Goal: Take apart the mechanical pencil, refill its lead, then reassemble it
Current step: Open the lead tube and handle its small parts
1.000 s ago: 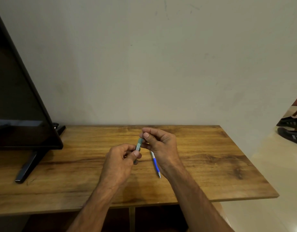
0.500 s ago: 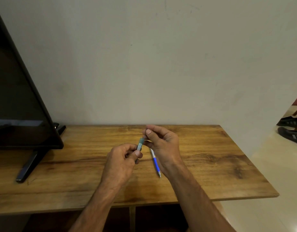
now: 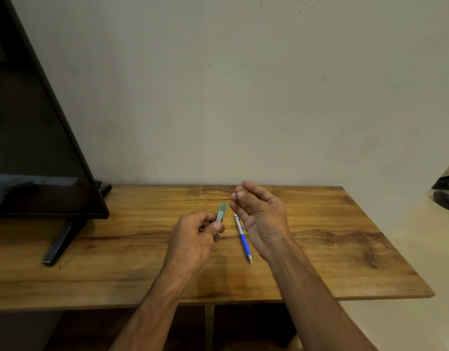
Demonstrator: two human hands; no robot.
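Note:
My left hand (image 3: 193, 239) holds a small green lead case (image 3: 221, 212) upright between thumb and fingers, above the wooden table (image 3: 332, 236). Just right of the case's top, the fingertips of my right hand (image 3: 259, 214) are pinched together. A thin dark lead (image 3: 227, 202) shows between them and the case's top. The mechanical pencil (image 3: 243, 238), white at the far end and blue along the grip, lies on the table between my hands. Its metal tip points toward me, and my right palm partly hides its clip end.
A dark flat screen (image 3: 36, 148) on a black stand (image 3: 59, 241) fills the table's left end. A plain wall runs behind the table. Black shoes (image 3: 446, 196) lie on the pale floor beyond the table's right edge.
My right hand has drawn away from the top of the lead case, up and to the right. My left hand with the case has stayed almost in place. The pencil has not moved.

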